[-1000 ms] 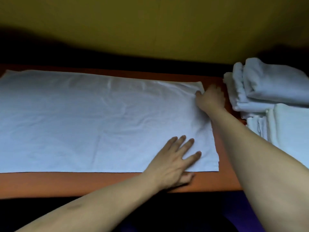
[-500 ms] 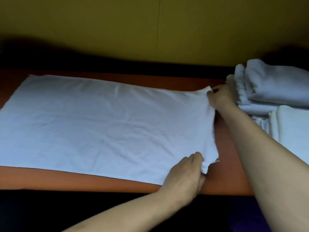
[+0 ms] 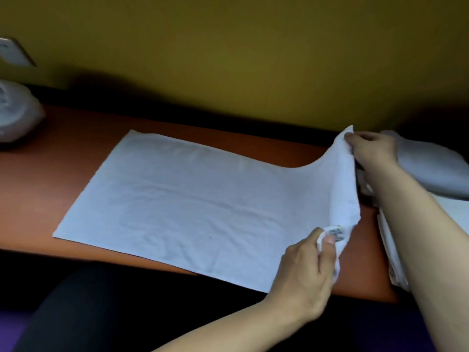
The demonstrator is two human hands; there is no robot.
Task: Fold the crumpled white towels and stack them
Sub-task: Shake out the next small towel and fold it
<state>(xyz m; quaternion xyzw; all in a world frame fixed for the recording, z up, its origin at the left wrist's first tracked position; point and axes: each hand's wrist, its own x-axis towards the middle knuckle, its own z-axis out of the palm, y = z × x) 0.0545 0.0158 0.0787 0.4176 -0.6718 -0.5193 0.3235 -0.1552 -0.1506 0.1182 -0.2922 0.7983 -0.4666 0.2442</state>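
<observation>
**Towel End Lifted at Two Corners**

While the white towel [image 3: 193, 207] lies spread across the orange-brown counter [image 3: 63, 158], we observe that its right end is raised off the surface and held by both hands. The remainder of the towel rests flat, with its left edge lying well short of the counter's left end and its near edge running close to the counter's front edge.

Left hand [image 3: 304, 273] — positioned at the near right corner of the towel. Its fingers [image 3: 330, 240] are curled and pinch the cloth between thumb and forefinger; a small printed label shows on the fabric just above the thumb.

Right hand [image 3: 373, 151] — positioned at the far right corner. Its fingers are closed on the corner, pinching it so that the tip of the cloth stands up above the hand. Between the two hands the lifted edge hangs in a loose vertical fold.

We note a stack of folded white towels [image 3: 431, 171] on the right end of the counter, just beyond the right hand and partly hidden by the right forearm. A crumpled clear plastic bag [image 3: 15, 113] sits at the far left end of the counter, well apart from the towel. A yellow-green wall [image 3: 228, 59] rises behind the counter, and a pale wall plate [image 3: 12, 53] is fixed to it at the upper left.
</observation>
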